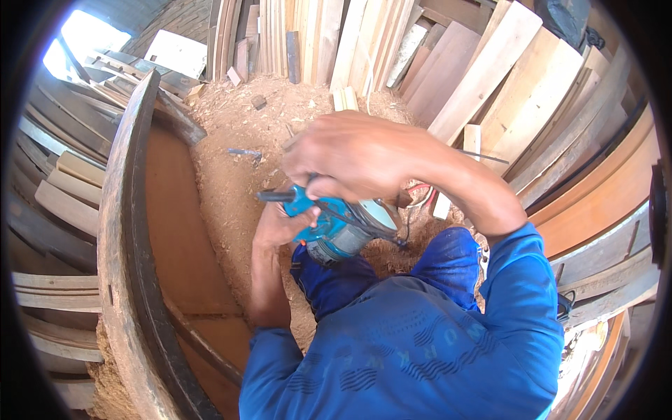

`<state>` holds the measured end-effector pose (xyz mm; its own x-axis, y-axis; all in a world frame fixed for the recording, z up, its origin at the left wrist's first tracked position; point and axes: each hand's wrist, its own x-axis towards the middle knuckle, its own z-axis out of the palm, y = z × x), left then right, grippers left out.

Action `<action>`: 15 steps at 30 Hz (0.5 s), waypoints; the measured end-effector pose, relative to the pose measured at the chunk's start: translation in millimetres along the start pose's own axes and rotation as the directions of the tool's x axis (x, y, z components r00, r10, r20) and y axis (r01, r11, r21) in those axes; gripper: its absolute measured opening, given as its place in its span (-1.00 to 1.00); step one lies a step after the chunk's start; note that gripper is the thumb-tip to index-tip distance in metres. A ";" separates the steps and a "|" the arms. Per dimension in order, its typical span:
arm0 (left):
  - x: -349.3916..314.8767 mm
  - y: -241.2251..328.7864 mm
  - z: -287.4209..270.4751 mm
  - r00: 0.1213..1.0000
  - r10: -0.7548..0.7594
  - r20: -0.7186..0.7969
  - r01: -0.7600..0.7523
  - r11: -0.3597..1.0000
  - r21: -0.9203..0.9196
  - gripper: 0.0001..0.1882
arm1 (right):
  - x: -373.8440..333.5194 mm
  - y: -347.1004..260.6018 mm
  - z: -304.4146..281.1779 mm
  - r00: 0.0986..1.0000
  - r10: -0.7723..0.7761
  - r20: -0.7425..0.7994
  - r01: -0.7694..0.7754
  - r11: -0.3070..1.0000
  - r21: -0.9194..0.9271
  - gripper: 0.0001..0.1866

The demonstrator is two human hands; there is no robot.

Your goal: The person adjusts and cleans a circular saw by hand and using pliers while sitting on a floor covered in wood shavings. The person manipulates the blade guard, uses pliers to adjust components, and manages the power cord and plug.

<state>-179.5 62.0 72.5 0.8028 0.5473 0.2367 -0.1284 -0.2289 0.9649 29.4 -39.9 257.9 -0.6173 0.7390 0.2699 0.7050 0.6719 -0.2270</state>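
Note:
A teal corded power tool point(339, 227) with a dark metal part and a pale rounded plate rests against my lap; its exact kind is unclear. My left hand point(276, 222) is closed around its left end, thumb on the teal housing. From there a black cord sleeve point(275, 197) sticks out. Just above the tool, my right hand point(343, 155) is curled with fingers pointing down, slightly blurred. What those fingers hold, if anything, is hidden. A thin black cord point(371, 229) runs across the housing.
A long workbench-like timber edge point(119, 217) stands at my left, beside an orange-brown board point(178, 231). Wood shavings point(231, 182) cover the ground. Planks point(490, 70) lean at the back and right; curved boards point(63, 294) are stacked at far left.

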 end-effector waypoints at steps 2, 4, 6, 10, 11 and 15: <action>-6.5 18.1 13.5 0.996 -0.066 -0.052 0.063 0.996 -0.055 -0.72 | 34.0 17.6 14.3 0.936 0.262 0.233 -0.255 0.965 -0.060 -0.82; -9.6 13.8 12.3 0.999 0.050 0.019 -0.051 0.997 0.055 -0.71 | 33.7 71.8 39.4 0.971 0.169 0.168 -0.184 0.980 0.074 -0.76; -15.3 20.9 8.0 0.999 -0.002 0.044 -0.003 0.994 0.114 -0.67 | 25.9 103.3 57.7 0.945 0.228 0.235 -0.263 0.956 0.132 -0.74; -32.9 19.1 -7.8 0.996 0.037 0.087 -0.049 0.990 0.135 -0.58 | 14.8 131.6 89.6 0.852 0.350 0.389 -0.458 0.857 0.234 -0.70; -37.6 18.5 -14.2 0.992 0.083 0.090 -0.098 0.981 0.170 -0.54 | 7.1 139.9 88.5 0.851 0.351 0.392 -0.461 0.856 0.234 -0.70; -63.5 2.1 -38.7 0.990 0.137 0.041 -0.128 0.977 -0.168 -0.49 | -32.0 155.3 52.9 0.810 0.348 0.472 -0.564 0.680 0.468 -0.69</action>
<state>-253.3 57.9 63.9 0.8010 0.4769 0.3618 -0.3262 -0.1590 0.9318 140.1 43.5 164.5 -0.4197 0.8560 -0.3018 0.6648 0.0635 -0.7443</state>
